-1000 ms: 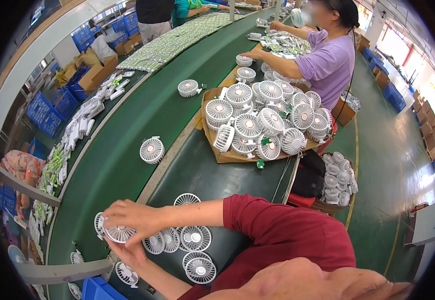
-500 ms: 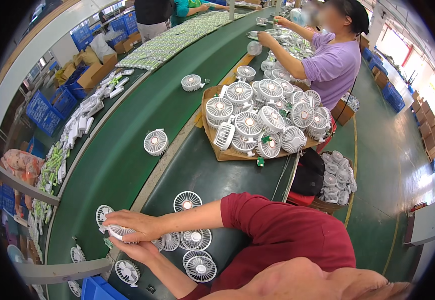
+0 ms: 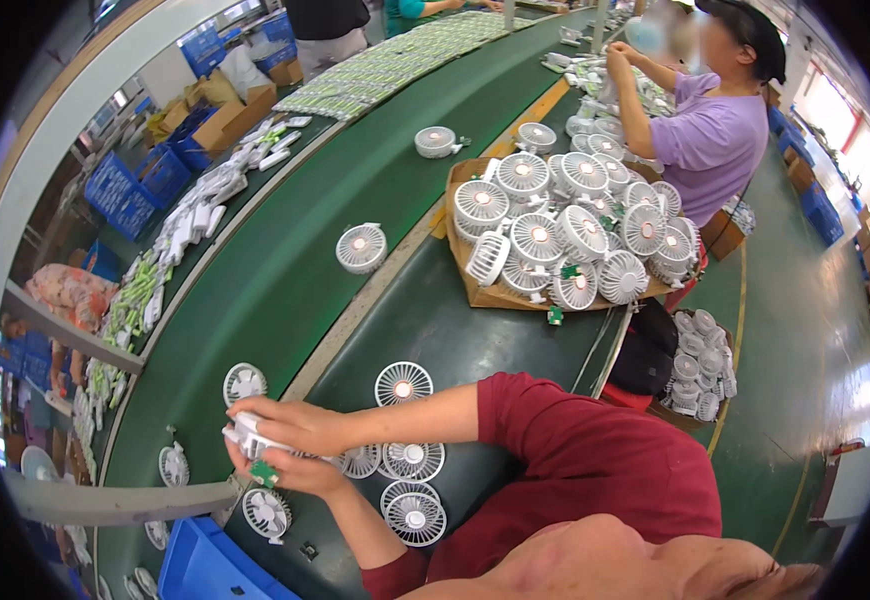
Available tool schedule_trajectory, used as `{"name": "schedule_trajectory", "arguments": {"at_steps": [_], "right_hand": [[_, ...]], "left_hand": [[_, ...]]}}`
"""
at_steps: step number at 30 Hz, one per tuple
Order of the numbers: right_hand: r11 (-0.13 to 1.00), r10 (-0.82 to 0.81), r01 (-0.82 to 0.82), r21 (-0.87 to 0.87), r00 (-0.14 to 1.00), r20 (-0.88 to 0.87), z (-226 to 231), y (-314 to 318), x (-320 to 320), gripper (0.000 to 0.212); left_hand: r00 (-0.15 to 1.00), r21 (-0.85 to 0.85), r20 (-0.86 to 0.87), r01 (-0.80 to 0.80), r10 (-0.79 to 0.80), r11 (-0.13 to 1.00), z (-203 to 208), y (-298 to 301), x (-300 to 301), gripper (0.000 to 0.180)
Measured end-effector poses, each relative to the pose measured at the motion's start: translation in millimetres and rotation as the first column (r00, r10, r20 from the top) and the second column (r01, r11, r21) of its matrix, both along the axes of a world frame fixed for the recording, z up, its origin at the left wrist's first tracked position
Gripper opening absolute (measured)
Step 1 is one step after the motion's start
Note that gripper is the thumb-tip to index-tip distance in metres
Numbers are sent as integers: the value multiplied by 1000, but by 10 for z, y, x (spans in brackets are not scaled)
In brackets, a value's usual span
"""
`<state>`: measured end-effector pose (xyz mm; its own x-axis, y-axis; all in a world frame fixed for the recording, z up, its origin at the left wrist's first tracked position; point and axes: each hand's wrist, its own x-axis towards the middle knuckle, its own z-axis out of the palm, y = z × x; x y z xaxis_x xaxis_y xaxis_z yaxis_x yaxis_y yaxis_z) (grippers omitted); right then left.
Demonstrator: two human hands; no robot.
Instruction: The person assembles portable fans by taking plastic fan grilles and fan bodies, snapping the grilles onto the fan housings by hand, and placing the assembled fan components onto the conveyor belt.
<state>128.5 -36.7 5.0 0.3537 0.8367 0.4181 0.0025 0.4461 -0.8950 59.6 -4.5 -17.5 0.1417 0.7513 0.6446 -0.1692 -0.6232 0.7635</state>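
Both my hands hold one small white handheld fan near the belt's edge, at lower left. My right hand wraps over it from above, and my left hand supports it from below. A small green circuit board shows at my left fingers. Fingers cover much of the fan. Just beyond my hands, a fan with bare blades lies on the belt. Another bladed fan lies below my left hand. Round white grilles rest on the dark table beside my right forearm, some partly overlapping.
The green conveyor belt carries spaced-out fans. A cardboard tray heaped with fans stands on the table. A blue bin and a grey metal bar are close to my left hand. A co-worker in purple works beyond the tray.
The held fan has turned from grille-up onto its side, exposing the green board. Fans on the belt have shifted toward its far end. The co-worker's hands have come together. My view has shifted slightly.
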Motion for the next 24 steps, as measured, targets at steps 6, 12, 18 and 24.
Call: {"name": "schedule_trajectory", "arguments": {"at_steps": [6, 12, 18, 24], "right_hand": [[999, 40, -39, -4, 993, 112, -77, 46, 52, 47], [944, 256, -319, -87, 871, -420, -94, 72, 142, 48], [998, 67, -63, -27, 975, 212, -157, 67, 92, 67], [987, -73, -20, 160, 828, 556, -166, 22, 203, 79]], "left_hand": [[983, -56, 122, 148, -141, 987, 14, 46, -42, 50], [971, 448, -184, -56, 153, 892, 42, 75, -64, 42], [973, -49, 187, 147, -135, 988, -24, 76, 13, 42], [826, -429, 494, 502, -269, 751, 81, 59, -57, 42]]}}
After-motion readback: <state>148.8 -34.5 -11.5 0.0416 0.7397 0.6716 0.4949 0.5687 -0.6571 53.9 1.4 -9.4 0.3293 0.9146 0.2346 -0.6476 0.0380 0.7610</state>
